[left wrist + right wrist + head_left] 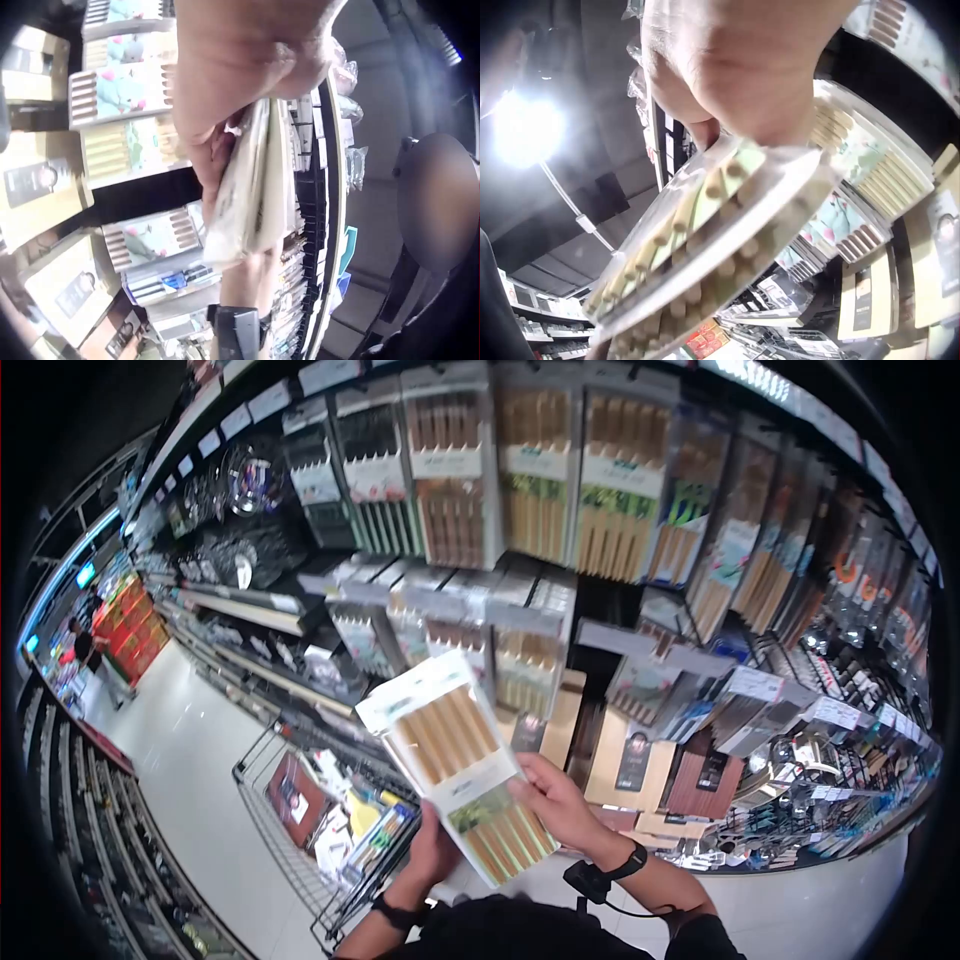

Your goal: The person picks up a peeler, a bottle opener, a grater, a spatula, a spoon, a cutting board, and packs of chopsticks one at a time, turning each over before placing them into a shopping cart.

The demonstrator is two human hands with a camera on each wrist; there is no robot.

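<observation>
A clear-wrapped pack of wooden chopsticks (450, 735) with a white label band is tilted in front of my body in the head view. My left hand (428, 850) holds its lower left edge. On the opposite edge, my right hand (555, 805) grips it with the thumb over the front. Seen edge-on in the left wrist view, the pack (251, 195) shows two slabs lying together. Two layers of chopstick ends (682, 217), divided by a white edge, face the right wrist view. Most of the left fingers are hidden behind the pack.
Hanging chopstick packs (620, 480) fill the rack ahead, with boxed sets in the shelf trays below. Brown cutting boards (705, 780) stand lower right. A wire shopping cart (265, 780) with goods is at my left, beside the aisle floor (190, 750). A person stands far down it.
</observation>
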